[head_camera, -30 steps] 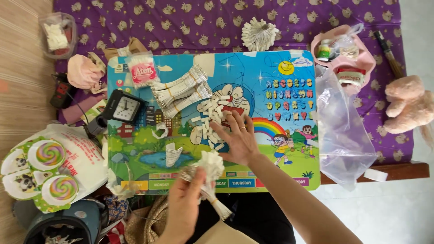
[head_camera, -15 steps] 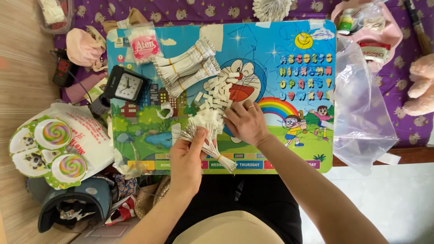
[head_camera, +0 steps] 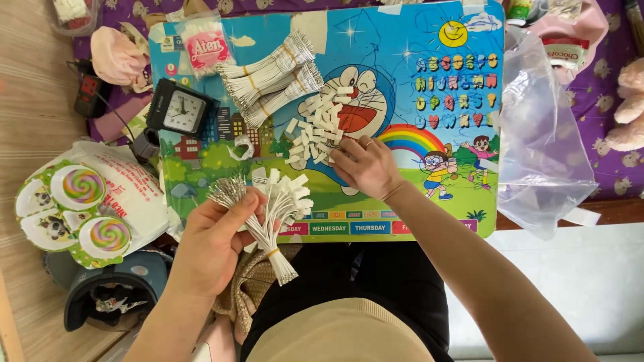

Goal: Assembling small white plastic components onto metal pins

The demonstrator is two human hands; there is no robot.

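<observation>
- A bundle of white tags [head_camera: 272,218] with thin strings is held in the left hand [head_camera: 215,245], low over the near edge of the colourful cartoon board [head_camera: 429,201].
- The fingers of the left hand are closed around the middle of the bundle, with the thumb pressed across the strings.
- The long axis of the bundle runs on a slant: the loose string ends [head_camera: 227,192] point up and to the left, and the tied tail [head_camera: 282,268] points down toward the lap.
- The paper tags are fanned out at the top right of the grip, just beside the thumb.
- The right hand [head_camera: 365,167] is laid flat on the board, and its fingertips touch the edge of a pile of loose white tags [head_camera: 322,124]. Its fingers are spread slightly and nothing is gripped by them.
- The bundle is judged to be very light and soft; the strings bend easily and the small paper pieces can be creased or slipped out.
- It is best held at the middle, near the yellow band, so that the strings are kept together.
- The loose tags are thin and flat, so they are probably picked up one at a time by a pinch.
- Two more tied bundles [head_camera: 268,77] are lying farther up on the board, near a small black clock [head_camera: 180,110].
</observation>
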